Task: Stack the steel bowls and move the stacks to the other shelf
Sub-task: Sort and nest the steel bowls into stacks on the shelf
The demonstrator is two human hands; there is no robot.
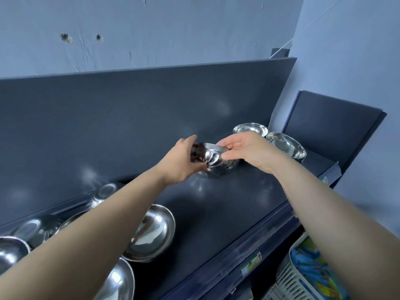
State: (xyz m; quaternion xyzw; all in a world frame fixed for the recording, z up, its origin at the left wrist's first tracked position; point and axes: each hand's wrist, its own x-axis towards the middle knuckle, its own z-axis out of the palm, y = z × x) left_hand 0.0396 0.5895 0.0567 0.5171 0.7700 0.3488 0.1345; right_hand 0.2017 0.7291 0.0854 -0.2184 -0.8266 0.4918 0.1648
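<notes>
A steel bowl [213, 158] with a ribbed side sits tilted at the middle of the dark shelf [227, 204]. My left hand [181, 163] grips its left side and my right hand [244, 149] holds its rim from the right. Two more steel bowls stand at the shelf's right end: one at the back [250, 128] and a stack of bowls [286, 146] in front of it. Several steel bowls lie at the left, among them a wide one [154, 232] under my left forearm and another [118, 282] at the bottom edge.
The shelf's dark back panel [129, 118] rises behind the bowls, with a blue wall above. A second dark shelf panel [331, 118] stands at the right. A white slotted basket [303, 276] with colourful packets sits below at the lower right.
</notes>
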